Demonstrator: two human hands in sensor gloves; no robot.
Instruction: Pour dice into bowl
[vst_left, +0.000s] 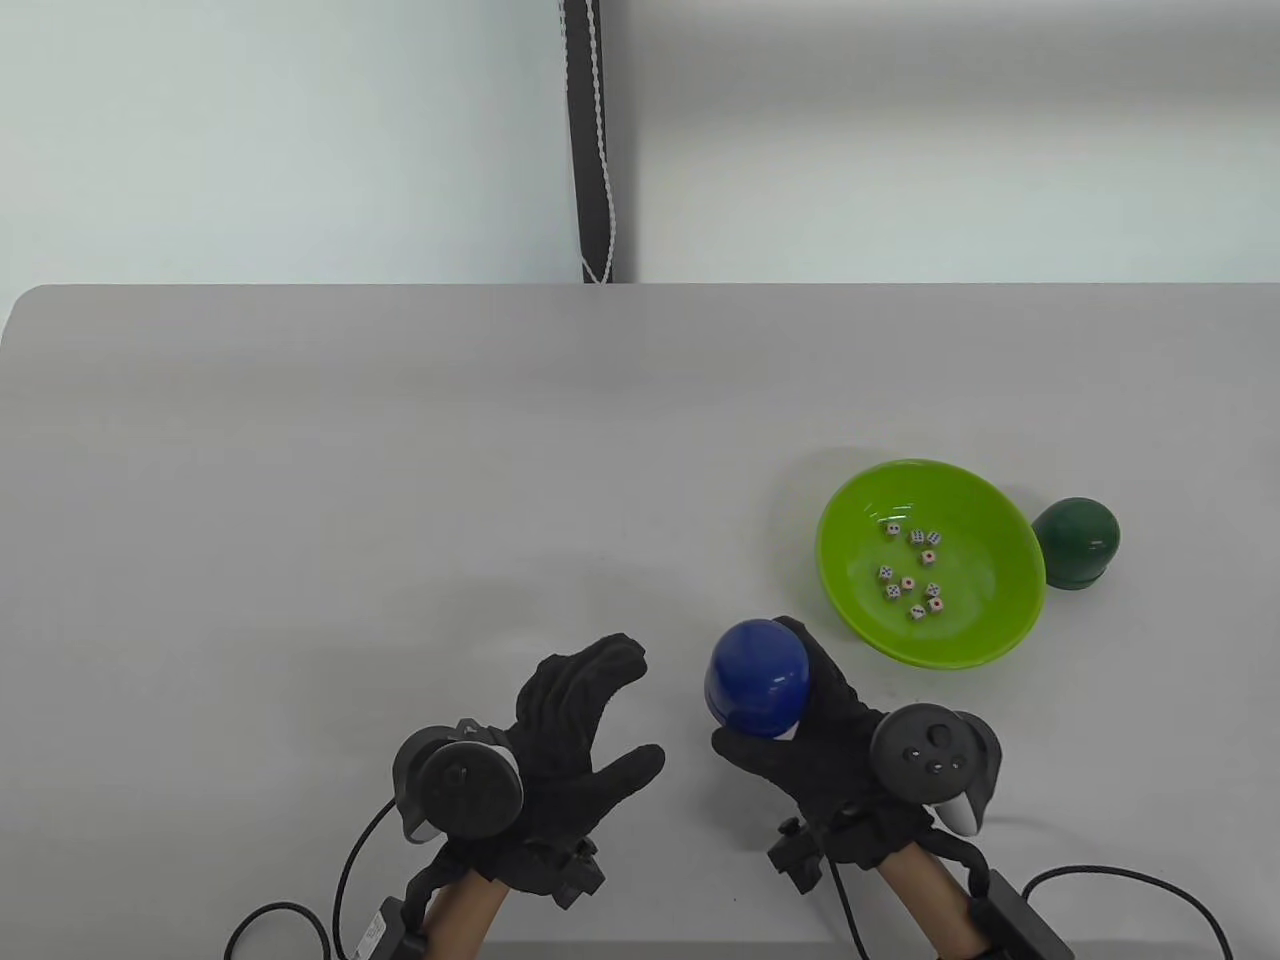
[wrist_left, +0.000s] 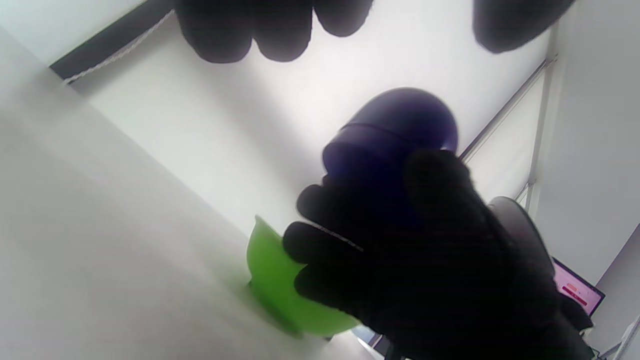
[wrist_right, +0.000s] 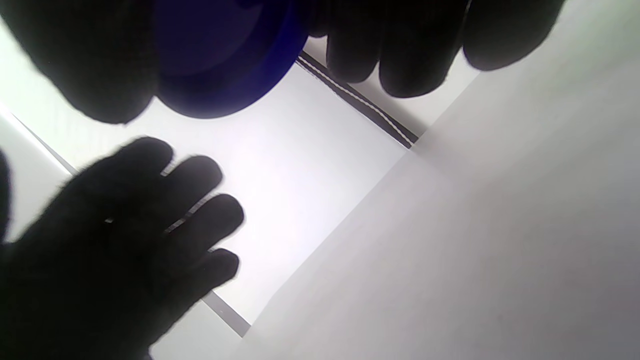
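The right hand (vst_left: 850, 745) holds the blue cup (vst_left: 757, 678) near the front edge of the tabletop (vst_left: 400, 450), with fingers wrapped around its lower part. The cup's round closed end points up and a bit toward the far edge, so its long way runs nearly straight up and down. Its open mouth faces down into the palm (you cannot see inside it).

The left hand (vst_left: 560, 750) is beside it, apart from the cup, with fingers spread wide and holding nothing.

The green bowl (vst_left: 860, 500) sits toward the right edge of the tabletop, just past the blue cup. It sits open side up, and about ten small white dice (vst_left: 912, 572) lie in its bottom. A dark green cup (vst_left: 1076, 542) stands mouth down, touching the bowl's right side.
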